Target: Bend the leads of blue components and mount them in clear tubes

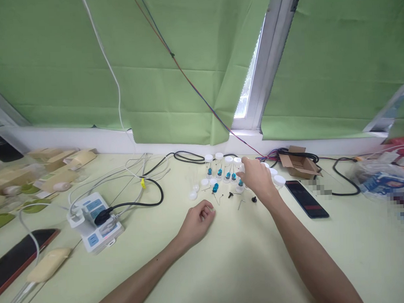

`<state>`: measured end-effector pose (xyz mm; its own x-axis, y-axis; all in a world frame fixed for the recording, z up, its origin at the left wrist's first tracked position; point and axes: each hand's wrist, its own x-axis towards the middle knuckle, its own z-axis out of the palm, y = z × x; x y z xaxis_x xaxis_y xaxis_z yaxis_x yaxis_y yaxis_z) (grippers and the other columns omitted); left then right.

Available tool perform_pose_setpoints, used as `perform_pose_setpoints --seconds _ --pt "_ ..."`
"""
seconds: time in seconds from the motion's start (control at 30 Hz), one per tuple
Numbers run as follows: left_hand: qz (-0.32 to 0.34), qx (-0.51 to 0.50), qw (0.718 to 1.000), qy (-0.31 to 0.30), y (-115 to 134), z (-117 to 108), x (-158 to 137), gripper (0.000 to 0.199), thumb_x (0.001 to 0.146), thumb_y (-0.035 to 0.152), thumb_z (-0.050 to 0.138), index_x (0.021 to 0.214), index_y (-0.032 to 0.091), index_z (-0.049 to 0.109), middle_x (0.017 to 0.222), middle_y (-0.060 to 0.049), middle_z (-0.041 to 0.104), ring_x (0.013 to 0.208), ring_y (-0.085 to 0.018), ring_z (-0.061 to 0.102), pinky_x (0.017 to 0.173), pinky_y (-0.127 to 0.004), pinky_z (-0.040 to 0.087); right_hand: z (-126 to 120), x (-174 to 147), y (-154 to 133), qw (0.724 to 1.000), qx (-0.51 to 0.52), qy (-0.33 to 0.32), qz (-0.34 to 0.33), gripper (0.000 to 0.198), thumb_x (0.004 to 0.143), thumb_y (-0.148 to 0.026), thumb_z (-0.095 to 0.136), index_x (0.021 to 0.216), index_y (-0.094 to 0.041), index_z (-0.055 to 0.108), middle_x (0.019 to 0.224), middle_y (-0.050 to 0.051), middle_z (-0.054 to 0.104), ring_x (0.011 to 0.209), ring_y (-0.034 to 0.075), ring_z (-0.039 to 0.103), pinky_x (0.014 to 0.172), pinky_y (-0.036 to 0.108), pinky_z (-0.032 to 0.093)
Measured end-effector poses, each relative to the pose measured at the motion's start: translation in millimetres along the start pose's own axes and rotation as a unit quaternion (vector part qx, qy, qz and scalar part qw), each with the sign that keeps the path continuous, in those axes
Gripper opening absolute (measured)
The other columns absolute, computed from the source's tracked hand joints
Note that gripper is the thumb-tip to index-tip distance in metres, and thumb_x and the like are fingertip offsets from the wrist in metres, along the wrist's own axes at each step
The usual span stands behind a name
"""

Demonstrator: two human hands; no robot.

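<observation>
My right hand (256, 174) reaches to the back of the table, its thumb and fingers closed around the upper part of a small clear vial (240, 186). Several more white-capped vials (219, 165) with blue pieces inside stand in a row to its left. My left hand (197, 220) rests on the tabletop with curled fingers; what they hold, if anything, is too small to make out. Between the hands lie a loose blue piece (215, 187), a black screw (230, 195), a black knob (254, 199) and an L-shaped hex key (241, 204).
A white power strip (96, 221) with plugs and cables stands at left, near a dark phone (23, 259). Another phone (306, 199) lies right of my right arm, before an open cardboard box (297, 163). Green curtains (186, 94) hang behind the table.
</observation>
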<state>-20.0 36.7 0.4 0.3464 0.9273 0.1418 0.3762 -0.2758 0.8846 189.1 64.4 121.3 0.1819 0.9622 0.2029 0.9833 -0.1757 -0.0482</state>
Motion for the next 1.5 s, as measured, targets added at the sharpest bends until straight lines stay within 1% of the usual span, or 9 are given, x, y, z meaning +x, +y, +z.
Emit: perform_pose_setpoints --seconds 0.2,0.3,0.4,0.53,0.7,0.87,1.07,1.27,1.5 --pt "-0.002 0.006 1.000 -0.006 1.3 0.1 -0.4 0.019 0.084 0.038 0.054 0.087 0.020 0.059 0.067 0.002 0.054 0.061 -0.013 0.048 0.055 -0.023 0.036 0.0 -6.7 -11.8 0.999 0.037 0.008 -0.024 0.027 0.088 -0.033 0.059 0.110 -0.019 0.057 0.096 0.012 0.066 0.091 0.027 0.063 0.066 0.028 0.039" --pt "-0.001 0.007 1.000 -0.006 1.2 0.2 -0.2 0.019 0.084 0.037 0.053 0.086 0.020 0.059 0.067 0.001 0.054 0.061 -0.013 0.048 0.055 -0.024 0.036 15.9 -3.0 -16.1 0.992 0.080 -0.035 -0.089 0.027 0.086 -0.032 0.061 0.109 -0.019 0.059 0.094 0.011 0.066 0.093 0.026 0.061 0.068 0.027 0.039" --pt "0.005 0.006 1.000 -0.004 0.2 0.1 0.0 0.018 0.083 0.037 0.054 0.085 0.020 0.060 0.067 0.001 0.054 0.062 -0.013 0.048 0.055 -0.023 0.037 38.9 3.2 -18.8 0.967 0.154 -0.114 -0.170 0.019 0.084 -0.027 0.060 0.100 -0.018 0.063 0.092 0.008 0.066 0.090 0.022 0.061 0.065 0.024 0.039" --pt "0.008 0.008 1.000 0.000 -1.7 0.4 0.2 0.017 0.083 0.035 0.054 0.085 0.020 0.061 0.068 0.001 0.056 0.062 -0.013 0.049 0.055 -0.023 0.038 61.9 6.9 -24.8 0.958 0.165 -0.123 -0.202 0.024 0.082 -0.017 0.059 0.105 -0.018 0.063 0.088 0.006 0.067 0.089 0.019 0.062 0.067 0.022 0.039" --pt "0.017 0.009 1.000 -0.002 -3.8 1.7 0.3 0.016 0.082 0.033 0.054 0.081 0.019 0.061 0.066 0.001 0.056 0.061 -0.013 0.050 0.055 -0.023 0.038 71.7 3.9 -32.4 0.949 0.168 -0.117 -0.240 0.028 0.087 -0.016 0.053 0.113 -0.021 0.061 0.087 0.005 0.068 0.089 0.018 0.062 0.069 0.021 0.038" --pt "0.015 0.008 1.000 -0.005 -5.2 2.5 -0.2 0.013 0.081 0.029 0.054 0.079 0.019 0.061 0.067 0.000 0.058 0.062 -0.013 0.051 0.054 -0.022 0.038 78.0 2.7 -33.4 0.951 0.150 -0.113 -0.244 0.022 0.085 -0.013 0.051 0.101 -0.018 0.065 0.084 0.006 0.068 0.090 0.021 0.063 0.067 0.022 0.036" --pt "0.016 0.008 1.000 -0.006 -4.5 2.8 -0.8 0.016 0.081 0.030 0.052 0.078 0.019 0.063 0.067 -0.001 0.057 0.061 -0.014 0.051 0.054 -0.023 0.038 83.8 3.4 -33.1 0.956 0.139 -0.109 -0.234 0.030 0.088 -0.013 0.048 0.115 -0.019 0.059 0.087 0.007 0.068 0.092 0.020 0.063 0.066 0.022 0.036" --pt "0.014 0.016 1.000 -0.010 -5.0 2.7 -0.9 0.016 0.081 0.030 0.051 0.078 0.019 0.063 0.067 0.000 0.057 0.061 -0.013 0.050 0.054 -0.023 0.038 86.5 4.5 -33.7 0.959 0.123 -0.125 -0.224 0.018 0.087 -0.015 0.052 0.099 -0.018 0.064 0.089 0.007 0.067 0.090 0.020 0.063 0.065 0.022 0.036" --pt "0.016 0.019 1.000 -0.014 -5.2 2.1 -0.4 0.014 0.081 0.028 0.052 0.077 0.019 0.062 0.067 0.000 0.057 0.062 -0.013 0.050 0.055 -0.023 0.038 88.7 2.7 -33.2 0.958 0.115 -0.136 -0.226 0.014 0.084 -0.017 0.054 0.096 -0.017 0.063 0.090 0.008 0.066 0.084 0.020 0.062 0.061 0.023 0.034"
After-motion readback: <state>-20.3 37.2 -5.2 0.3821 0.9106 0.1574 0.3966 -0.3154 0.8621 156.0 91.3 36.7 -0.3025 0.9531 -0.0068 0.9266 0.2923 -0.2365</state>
